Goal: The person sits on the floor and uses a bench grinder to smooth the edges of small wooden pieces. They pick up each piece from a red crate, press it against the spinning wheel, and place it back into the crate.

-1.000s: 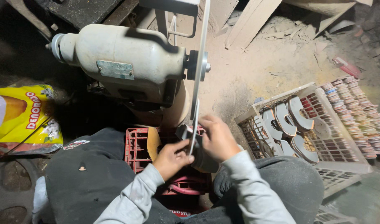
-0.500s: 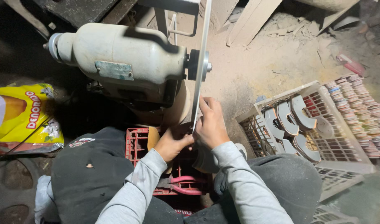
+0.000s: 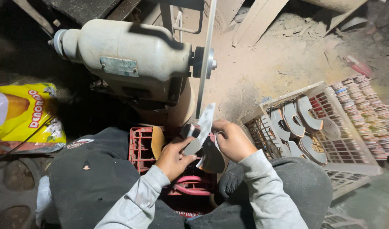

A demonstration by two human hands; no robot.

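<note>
While it is held just below the lower edge of the thin upright disc (image 3: 205, 63), the flat metal piece (image 3: 201, 132) is seen as a pale grey, dull-shining blade-like plate, tilted so that its upper end points up and to the right toward the disc. A dark block-like part is seen at its left side, and a darker, wider part lies beneath it. The piece is gripped from the lower left by the left hand (image 3: 174, 157), whose fingers are curled closed under and around its lower end. It is steadied from the right by the right hand (image 3: 233, 140), whose fingers are closed on its right edge. Both sleeves are light grey.

Beneath the hands, a red plastic crate (image 3: 140, 144) is set between dark-clothed knees. Behind the disc, a cream-coloured motor housing (image 3: 126, 59) is mounted, to the far left. To the right, a pale slatted crate (image 3: 343, 144) holding curved metal pieces (image 3: 307, 114) is placed on the dusty floor, with rows of stacked small discs (image 3: 368, 114) just beyond it. At the far left, a yellow bag (image 3: 25, 114) is seen.
</note>
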